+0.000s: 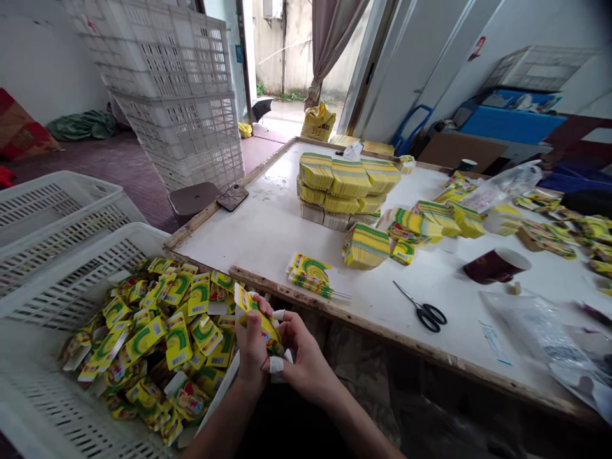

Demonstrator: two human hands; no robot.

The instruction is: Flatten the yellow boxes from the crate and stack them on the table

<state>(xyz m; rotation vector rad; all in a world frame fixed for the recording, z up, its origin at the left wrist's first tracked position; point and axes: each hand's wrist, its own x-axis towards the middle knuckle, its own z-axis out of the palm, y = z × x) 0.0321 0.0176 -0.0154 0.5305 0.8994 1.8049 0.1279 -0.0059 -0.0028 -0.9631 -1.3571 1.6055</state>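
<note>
My left hand (252, 347) is closed around a small yellow and green printed box (261, 315), held in front of me at the table's near edge. My right hand (299, 354) grips the lower end of the same box, with white tape around its thumb and a finger. Left of my hands, a white plastic crate (36, 347) holds a heap of similar yellow boxes (176, 338). On the table just beyond lies a small stack of flat yellow cartons (310, 274).
Bundled carton stacks (347, 185) stand mid-table, with more bundles (368, 245) to the right. Scissors (428, 312), a dark mug (495, 264) and clear plastic bags (540, 338) lie on the right side. A phone (233, 197) rests at the left edge. Tall crates (176, 108) rise behind.
</note>
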